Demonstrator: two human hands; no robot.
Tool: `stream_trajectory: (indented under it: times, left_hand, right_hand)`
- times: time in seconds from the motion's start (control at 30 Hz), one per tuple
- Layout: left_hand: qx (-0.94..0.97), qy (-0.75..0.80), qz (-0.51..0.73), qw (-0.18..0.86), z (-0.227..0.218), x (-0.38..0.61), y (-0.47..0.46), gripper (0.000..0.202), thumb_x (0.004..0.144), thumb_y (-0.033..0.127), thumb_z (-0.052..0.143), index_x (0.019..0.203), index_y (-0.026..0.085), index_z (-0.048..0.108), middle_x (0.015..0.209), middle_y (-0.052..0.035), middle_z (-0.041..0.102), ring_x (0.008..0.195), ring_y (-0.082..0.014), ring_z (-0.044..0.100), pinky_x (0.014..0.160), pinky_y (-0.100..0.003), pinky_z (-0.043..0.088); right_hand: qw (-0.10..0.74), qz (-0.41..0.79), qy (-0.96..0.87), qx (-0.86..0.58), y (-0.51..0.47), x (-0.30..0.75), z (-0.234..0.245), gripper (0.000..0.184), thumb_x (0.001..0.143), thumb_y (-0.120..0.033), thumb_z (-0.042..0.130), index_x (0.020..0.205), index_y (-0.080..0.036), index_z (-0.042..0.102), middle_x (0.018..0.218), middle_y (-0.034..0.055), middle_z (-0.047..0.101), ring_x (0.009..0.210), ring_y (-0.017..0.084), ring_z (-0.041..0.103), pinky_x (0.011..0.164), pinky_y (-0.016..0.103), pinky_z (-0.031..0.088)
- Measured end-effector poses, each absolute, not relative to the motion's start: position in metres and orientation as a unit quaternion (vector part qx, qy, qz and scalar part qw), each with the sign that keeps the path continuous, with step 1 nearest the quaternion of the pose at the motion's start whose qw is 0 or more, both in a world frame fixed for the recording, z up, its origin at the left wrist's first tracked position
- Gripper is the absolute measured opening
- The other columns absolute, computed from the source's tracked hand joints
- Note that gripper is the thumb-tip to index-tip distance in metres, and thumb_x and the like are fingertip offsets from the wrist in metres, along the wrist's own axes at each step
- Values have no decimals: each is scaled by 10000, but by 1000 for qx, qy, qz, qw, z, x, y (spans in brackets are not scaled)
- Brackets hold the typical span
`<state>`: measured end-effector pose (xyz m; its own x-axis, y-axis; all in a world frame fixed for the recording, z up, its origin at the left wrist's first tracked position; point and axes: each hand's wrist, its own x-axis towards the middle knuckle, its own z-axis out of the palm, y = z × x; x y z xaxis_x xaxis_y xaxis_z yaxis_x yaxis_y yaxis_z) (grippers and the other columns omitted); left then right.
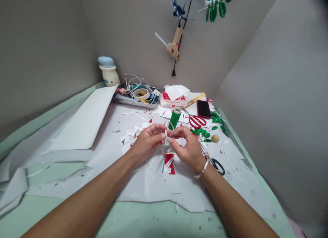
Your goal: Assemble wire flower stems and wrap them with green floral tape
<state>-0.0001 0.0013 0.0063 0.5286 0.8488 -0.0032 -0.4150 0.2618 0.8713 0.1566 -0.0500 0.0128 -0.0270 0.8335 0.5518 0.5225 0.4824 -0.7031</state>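
Observation:
My left hand (148, 140) and my right hand (186, 145) meet above the middle of the table, fingers pinched together. Between the fingertips is a small pale strip bent into a loop (167, 130). Thin wires (164, 159) hang down below the hands over red and white paper scraps (169, 164). A green spool of tape or thread (175, 118) stands just behind the fingertips. My right wrist wears a silver bangle (203, 169).
Red-handled scissors (197, 121), a phone (203, 109), green leaf pieces (203, 133) and black scissors (217, 166) lie to the right. A metal tray (135, 101) with cables, a tissue pack (174, 98) and a bottle (109, 72) stand behind. A glue gun (175, 43) hangs on the wall.

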Motion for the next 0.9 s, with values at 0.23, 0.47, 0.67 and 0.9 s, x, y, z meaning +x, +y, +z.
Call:
stream_trajectory:
  times: [0.23,0.47,0.67,0.9]
  left_hand:
    - [482,284,436,705,1,4,0,225,688,160,714,901,178,642,831,-5,625,666,-86,537,629,-217,404]
    - [530,348,460,622,5,4,-3,231,670,273,749,867,183,668,780,6,608,629,-91,495,588,-221,374]
    - [563,364,447,592,8,8,-7,161,691,266,725,798,164,664,742,-12,619,665,-116,522,610,-236,391]
    - [576,351,459,579,5,9,-8,209,706,267,712,874,179,623,685,24,561,610,-97,485,585,-214,383]
  right_hand:
    - [494,181,-694,-492,-44,160,7,115,778,-186,581,860,-212,505,800,9,617,728,150,616,708,294,518]
    - [486,161,-697,-502,-46,161,6,122,782,-195,568,877,-219,496,785,0,606,698,144,607,679,283,515]
    - [473,165,-704,-504,-44,162,2,132,790,-196,563,904,-214,498,800,5,611,699,143,615,675,279,515]
    - [467,148,-718,-495,-44,161,3,131,793,-173,544,908,-217,499,803,5,604,699,137,607,675,270,515]
